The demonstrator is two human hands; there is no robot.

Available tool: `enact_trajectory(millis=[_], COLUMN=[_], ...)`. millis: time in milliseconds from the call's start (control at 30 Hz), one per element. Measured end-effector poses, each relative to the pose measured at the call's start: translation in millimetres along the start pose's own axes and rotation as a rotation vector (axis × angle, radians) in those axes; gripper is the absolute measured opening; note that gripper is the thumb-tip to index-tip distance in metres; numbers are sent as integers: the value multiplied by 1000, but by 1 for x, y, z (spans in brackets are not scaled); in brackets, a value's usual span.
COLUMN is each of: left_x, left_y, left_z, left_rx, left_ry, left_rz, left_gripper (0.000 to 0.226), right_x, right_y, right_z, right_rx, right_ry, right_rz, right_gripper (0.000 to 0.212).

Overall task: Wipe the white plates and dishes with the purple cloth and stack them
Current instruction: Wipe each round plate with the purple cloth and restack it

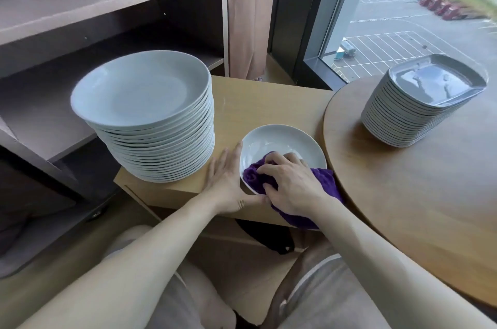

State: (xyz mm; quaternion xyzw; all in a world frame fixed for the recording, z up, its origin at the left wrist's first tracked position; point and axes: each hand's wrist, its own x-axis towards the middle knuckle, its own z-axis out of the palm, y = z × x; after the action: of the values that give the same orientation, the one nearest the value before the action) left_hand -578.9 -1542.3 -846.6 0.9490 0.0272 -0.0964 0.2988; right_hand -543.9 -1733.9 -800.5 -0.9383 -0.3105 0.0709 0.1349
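Note:
A small white dish (285, 144) lies on the light wooden cabinet top (269, 103). My right hand (291, 183) grips the purple cloth (254, 175) and presses it into the dish's near side. My left hand (227, 181) lies flat against the dish's left rim, fingers straight, thumb at the near edge. A tall stack of round white plates (150, 119) stands just left of my left hand. A second stack, of squarish white dishes (419, 103), stands on the round wooden table (419, 194) at the right.
Dark open shelves (80, 6) rise behind the round plates. A curtain (247, 14) and a window (403, 11) are at the back. A black object (269, 237) lies on the floor under the cabinet edge. My knees are below.

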Motion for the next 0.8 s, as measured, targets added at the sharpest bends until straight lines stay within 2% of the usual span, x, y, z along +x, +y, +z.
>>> enact_trajectory(millis=[200, 367, 533, 633, 733, 800], left_x=[0, -2, -4, -3, -3, -3], left_y=[-2, 1, 5, 4, 4, 3], left_z=[-1, -2, -5, -5, -4, -3], left_rx=[-40, -38, -65, -55, -38, -29], left_ry=[-5, -6, -2, 19, 40, 52], left_rz=[4, -9, -12, -11, -9, -5], left_gripper=[150, 146, 146, 147, 149, 150], right_x=[41, 64, 65, 52, 31, 12], right_y=[1, 7, 26, 31, 26, 22], right_z=[11, 5, -27, -40, -45, -44], right_rx=[-19, -180, -484, -572, -490, -350], right_ry=[64, 125, -30, -143, -184, -192], right_rz=[-41, 59, 125, 132, 148, 170], right_gripper=[31, 27, 32, 29, 19, 32])
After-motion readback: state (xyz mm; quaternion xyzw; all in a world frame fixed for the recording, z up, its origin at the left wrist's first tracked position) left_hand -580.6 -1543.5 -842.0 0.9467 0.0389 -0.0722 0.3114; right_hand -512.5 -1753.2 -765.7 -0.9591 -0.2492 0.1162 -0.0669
